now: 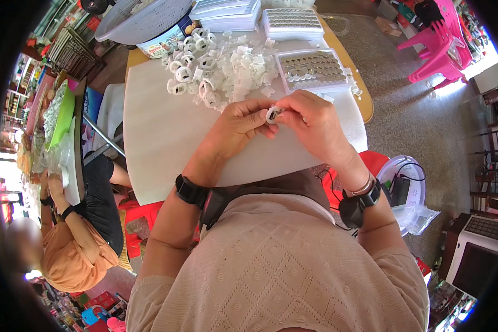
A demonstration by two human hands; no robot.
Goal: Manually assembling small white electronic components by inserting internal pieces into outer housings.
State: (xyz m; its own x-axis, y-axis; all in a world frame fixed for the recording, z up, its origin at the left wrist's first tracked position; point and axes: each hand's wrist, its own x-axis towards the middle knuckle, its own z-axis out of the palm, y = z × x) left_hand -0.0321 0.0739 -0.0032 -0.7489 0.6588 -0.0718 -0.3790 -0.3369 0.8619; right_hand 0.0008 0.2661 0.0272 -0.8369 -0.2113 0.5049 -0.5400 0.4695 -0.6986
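Note:
Over the near part of the white table (pixel 166 138), both my hands meet at one small white ring-shaped plastic piece (pixel 271 114) with a dark centre. The thumb and fingers of my left hand (pixel 239 126) pinch it from the left. My right hand (pixel 314 123) closes on its other side, fingertips pressed to it; whether they also hold something small is hidden. Just beyond my hands lies a loose heap of white and translucent plastic pieces (pixel 239 69), several ring-shaped with dark middles. A clear tray (pixel 299 87) of round silvery discs sits beyond my right hand.
At the back stand stacked trays (pixel 239 24), another disc-filled tray (pixel 293 36), and a grey basket (pixel 116 27) above a printed tub (pixel 160 47). A co-worker (pixel 80 249) sits at left beside a green basin (pixel 62 113). Pink chairs (pixel 440 52) stand far right.

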